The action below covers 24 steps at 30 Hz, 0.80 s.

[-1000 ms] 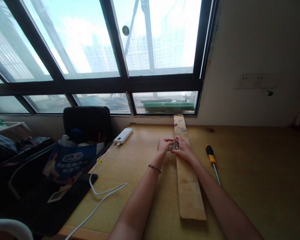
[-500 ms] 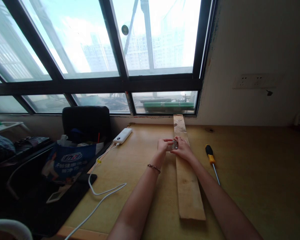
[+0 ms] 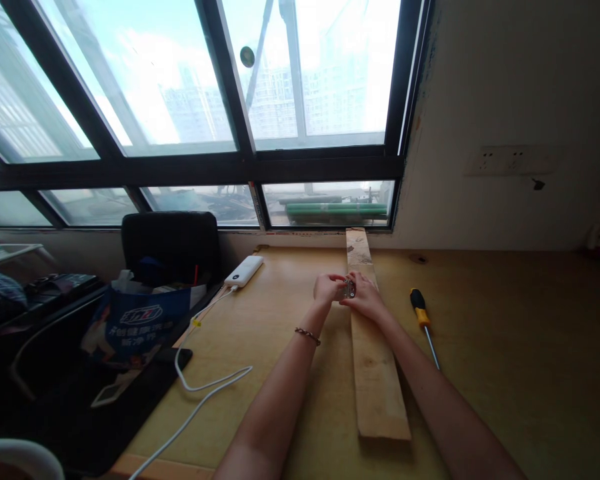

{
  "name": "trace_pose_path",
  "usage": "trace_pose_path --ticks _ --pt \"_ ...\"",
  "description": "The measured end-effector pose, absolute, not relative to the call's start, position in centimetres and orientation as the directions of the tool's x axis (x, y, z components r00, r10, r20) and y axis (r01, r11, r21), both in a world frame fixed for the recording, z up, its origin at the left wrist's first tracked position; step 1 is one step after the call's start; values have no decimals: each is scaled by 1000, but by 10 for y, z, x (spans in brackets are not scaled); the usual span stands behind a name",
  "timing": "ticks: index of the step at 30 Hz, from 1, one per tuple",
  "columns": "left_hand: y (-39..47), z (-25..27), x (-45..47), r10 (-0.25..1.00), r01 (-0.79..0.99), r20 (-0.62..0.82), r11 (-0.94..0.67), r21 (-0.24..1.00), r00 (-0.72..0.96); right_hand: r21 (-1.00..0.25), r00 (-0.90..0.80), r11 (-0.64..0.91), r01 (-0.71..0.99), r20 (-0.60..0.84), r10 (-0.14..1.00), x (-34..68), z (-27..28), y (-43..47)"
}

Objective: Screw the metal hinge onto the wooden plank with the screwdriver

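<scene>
A small metal hinge [image 3: 349, 289] with screw holes is held just above the wooden board [image 3: 377, 373]. My left hand [image 3: 329, 288] grips its left side with bent fingers. From the other side, my right hand [image 3: 365, 297] is closed on the same hinge and partly covers it. The long board lies on the table, running from near me to the window wall. To the right of my right arm lies a screwdriver [image 3: 420, 310] with a black and yellow handle.
On the table's left edge sits a white power bank [image 3: 245, 271] with a white cable [image 3: 215, 387] trailing toward me. A black chair [image 3: 171, 247] and a blue bag [image 3: 137, 327] stand left of the table [image 3: 510, 373]. Windows and a wall with sockets close off the back.
The fingers of my left hand have shifted slightly on the hinge. The view has moved a little; board and screwdriver lie as before.
</scene>
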<state>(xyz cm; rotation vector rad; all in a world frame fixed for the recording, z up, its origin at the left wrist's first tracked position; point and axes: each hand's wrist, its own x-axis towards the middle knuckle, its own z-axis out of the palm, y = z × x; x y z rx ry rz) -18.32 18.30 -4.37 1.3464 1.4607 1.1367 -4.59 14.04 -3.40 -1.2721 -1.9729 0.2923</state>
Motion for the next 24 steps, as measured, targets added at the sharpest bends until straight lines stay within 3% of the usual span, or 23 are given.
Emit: trace_pose_path --ticks 24 --pt "173 -34 -180 990 349 28 23 937 -140 -531 -234 481 698 465 854 -46 -34 140"
